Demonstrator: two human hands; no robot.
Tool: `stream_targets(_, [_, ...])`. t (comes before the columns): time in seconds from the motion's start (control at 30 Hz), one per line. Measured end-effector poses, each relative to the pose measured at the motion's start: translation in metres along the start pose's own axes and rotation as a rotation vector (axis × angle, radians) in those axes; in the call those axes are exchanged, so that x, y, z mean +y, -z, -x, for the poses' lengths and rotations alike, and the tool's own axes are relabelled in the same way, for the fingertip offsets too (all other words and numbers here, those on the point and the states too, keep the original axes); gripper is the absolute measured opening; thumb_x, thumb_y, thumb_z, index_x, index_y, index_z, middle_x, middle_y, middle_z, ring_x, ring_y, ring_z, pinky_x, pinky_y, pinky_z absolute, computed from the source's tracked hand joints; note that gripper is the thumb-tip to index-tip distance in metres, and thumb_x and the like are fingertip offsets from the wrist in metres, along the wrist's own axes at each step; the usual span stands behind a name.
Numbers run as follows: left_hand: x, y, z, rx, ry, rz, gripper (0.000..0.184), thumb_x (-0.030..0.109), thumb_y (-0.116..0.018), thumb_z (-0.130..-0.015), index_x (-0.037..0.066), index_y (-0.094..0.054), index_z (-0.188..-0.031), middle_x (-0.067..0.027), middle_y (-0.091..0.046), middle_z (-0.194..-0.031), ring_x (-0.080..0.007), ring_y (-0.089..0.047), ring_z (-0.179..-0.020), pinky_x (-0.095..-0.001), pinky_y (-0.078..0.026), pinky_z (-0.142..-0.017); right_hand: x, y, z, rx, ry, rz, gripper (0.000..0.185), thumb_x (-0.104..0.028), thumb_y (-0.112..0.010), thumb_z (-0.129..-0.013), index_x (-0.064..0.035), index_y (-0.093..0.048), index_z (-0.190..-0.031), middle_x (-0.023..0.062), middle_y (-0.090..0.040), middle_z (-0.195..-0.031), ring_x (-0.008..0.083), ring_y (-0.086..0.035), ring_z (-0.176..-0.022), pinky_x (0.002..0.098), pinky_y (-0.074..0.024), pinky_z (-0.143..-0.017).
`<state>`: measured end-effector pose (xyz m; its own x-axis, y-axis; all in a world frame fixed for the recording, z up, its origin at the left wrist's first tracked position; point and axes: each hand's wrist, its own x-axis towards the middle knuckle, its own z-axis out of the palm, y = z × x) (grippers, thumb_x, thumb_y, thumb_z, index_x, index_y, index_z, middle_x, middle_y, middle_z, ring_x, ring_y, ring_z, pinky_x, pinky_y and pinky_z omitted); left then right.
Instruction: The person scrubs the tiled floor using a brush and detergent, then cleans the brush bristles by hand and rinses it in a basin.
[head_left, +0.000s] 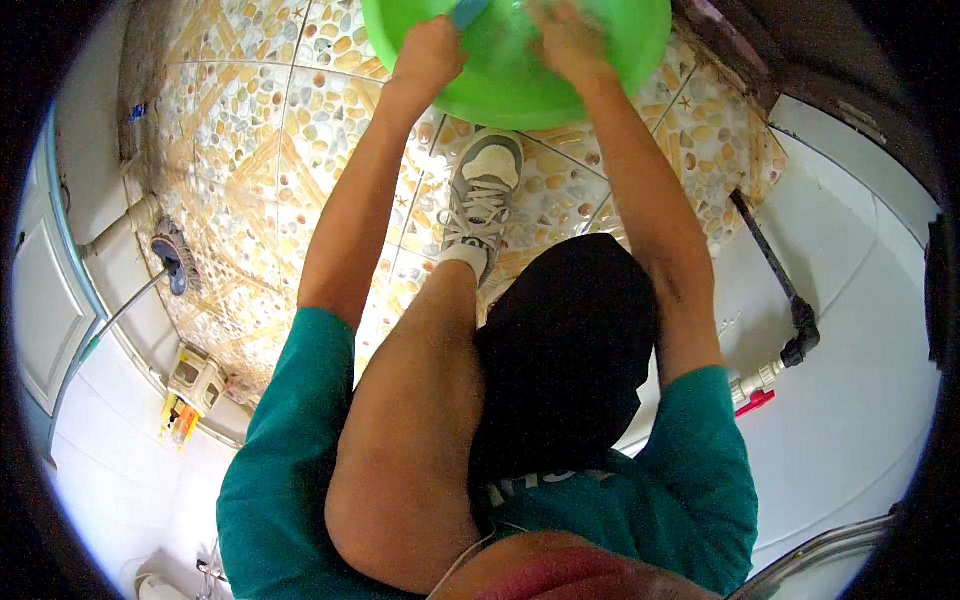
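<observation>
A round green basin (520, 95) rests on the patterned floor at the top of the view, cut off by the frame edge. My left hand (431, 56), at the basin's left side, is closed around a blue object (468, 12), whose far end is out of view. Over the inside of the basin is my right hand (568, 42); its fingers are smeared by motion, so what they hold, if anything, cannot be made out. Something clear or watery, also blurred, shows inside the basin between my hands.
My shoe (484, 195) stands on the tiled floor (330, 130) just below the basin. A round brush (175, 264) with a long handle leans at the left, above a small beige item (197, 378). On the right, a black pipe (768, 245) joins a valve with a red handle (755, 402).
</observation>
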<state>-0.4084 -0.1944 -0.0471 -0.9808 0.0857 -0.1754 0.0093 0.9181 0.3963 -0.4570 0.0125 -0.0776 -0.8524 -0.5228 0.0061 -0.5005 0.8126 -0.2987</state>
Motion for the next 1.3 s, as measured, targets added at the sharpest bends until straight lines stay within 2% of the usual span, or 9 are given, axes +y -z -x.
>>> stream_targets(0.07, [-0.007, -0.005, -0.002, -0.031, 0.019, 0.011, 0.018, 0.012, -0.058, -0.072, -0.006, -0.059, -0.075, -0.0286, -0.061, -0.075, -0.0433, -0.061, -0.074, -0.0477, -0.051, -0.068, -0.007, -0.009, -0.009, 0.011, -0.384, 0.004, 0.061, -0.025, -0.057, -0.085, -0.0080, -0.034, -0.138, 0.0151, -0.029, -0.145, 0.0333, -0.026, -0.133, 0.0540, -0.0215, -0.106])
stream_targets(0.13, [0.000, -0.001, 0.003, 0.067, -0.035, 0.068, 0.021, 0.014, -0.057, -0.075, -0.007, -0.058, -0.077, -0.0299, -0.060, -0.075, -0.0435, -0.061, -0.076, -0.0469, -0.051, -0.068, -0.023, 0.037, 0.002, -0.361, -0.029, 0.073, 0.058, -0.025, -0.052, -0.087, -0.0070, -0.032, -0.139, 0.0151, -0.024, -0.147, 0.0399, -0.021, -0.134, 0.0564, -0.0184, -0.106])
stream_targets(0.27, [-0.007, -0.010, 0.000, 0.004, 0.003, 0.060, 0.024, 0.018, -0.056, -0.079, -0.006, -0.058, -0.078, -0.0297, -0.060, -0.078, -0.0439, -0.061, -0.078, -0.0475, -0.050, -0.070, 0.030, -0.043, -0.003, -0.086, 0.109, -0.011, 0.062, -0.023, -0.055, -0.085, -0.0067, -0.031, -0.140, 0.0190, -0.016, -0.149, 0.0475, -0.013, -0.133, 0.0590, -0.0158, -0.106])
stream_targets(0.47, [0.019, 0.010, 0.008, 0.027, 0.201, 0.231, 0.029, 0.024, -0.057, -0.084, -0.004, -0.060, -0.081, -0.0282, -0.061, -0.080, -0.0448, -0.060, -0.080, -0.0486, -0.048, -0.072, -0.008, 0.038, 0.024, -0.398, 0.065, -0.169, 0.035, -0.022, -0.060, -0.084, -0.0151, -0.056, -0.118, 0.0167, -0.048, -0.129, 0.0341, -0.045, -0.118, 0.0433, -0.0405, -0.094])
stream_targets(0.57, [0.016, 0.022, 0.025, 0.145, 0.197, 0.270, 0.028, 0.025, -0.060, -0.083, -0.003, -0.060, -0.084, -0.0271, -0.061, -0.077, -0.0443, -0.060, -0.076, -0.0477, -0.048, -0.067, -0.018, 0.075, 0.059, 0.187, -0.109, 0.134, 0.040, -0.028, -0.067, -0.079, -0.0081, -0.058, -0.112, 0.0177, -0.047, -0.128, 0.0297, -0.049, -0.113, 0.0424, -0.0398, -0.092])
stream_targets(0.7, [-0.012, 0.032, 0.040, 0.117, 0.089, 0.191, 0.039, 0.039, -0.056, -0.088, 0.000, -0.061, -0.086, -0.0160, -0.060, -0.063, -0.0288, -0.063, -0.058, -0.0393, -0.049, -0.056, -0.031, 0.057, 0.078, 0.172, -0.894, -0.821, 0.038, -0.024, -0.067, -0.077, -0.0010, -0.059, -0.106, 0.0173, -0.054, -0.112, 0.0277, -0.054, -0.095, 0.0412, -0.0424, -0.080])
stream_targets(0.83, [-0.017, 0.055, 0.062, -0.168, 0.330, 0.493, 0.036, 0.038, -0.058, -0.088, 0.003, -0.058, -0.079, -0.0035, -0.053, -0.056, -0.0091, -0.051, -0.048, -0.0251, -0.041, -0.042, -0.055, 0.052, 0.073, 0.255, -1.143, -1.281, 0.037, -0.018, -0.064, -0.078, 0.0022, -0.057, -0.107, 0.0159, -0.057, -0.103, 0.0258, -0.054, -0.086, 0.0399, -0.0427, -0.072])
stream_targets(1.2, [0.055, 0.127, 0.139, -0.383, 0.449, 0.605, 0.033, 0.035, -0.059, -0.088, 0.002, -0.062, -0.089, 0.0002, -0.052, -0.059, -0.0075, -0.046, -0.045, -0.0233, -0.039, -0.040, -0.124, 0.186, 0.196, 0.523, -1.336, -1.406, 0.035, -0.008, -0.059, -0.077, 0.0048, -0.056, -0.109, 0.0137, -0.061, -0.088, 0.0200, -0.055, -0.071, 0.0401, -0.0431, -0.060])
stream_targets(1.3, [0.102, 0.168, 0.164, -0.354, 0.316, 0.555, 0.035, 0.037, -0.057, -0.088, 0.002, -0.061, -0.087, -0.0018, -0.053, -0.057, -0.0087, -0.049, -0.045, -0.0249, -0.042, -0.041, -0.144, 0.246, 0.221, 0.217, -1.584, -1.057, 0.043, -0.011, -0.057, -0.079, -0.0017, -0.051, -0.121, 0.0175, -0.061, -0.099, 0.0200, -0.058, -0.075, 0.0418, -0.0442, -0.061])
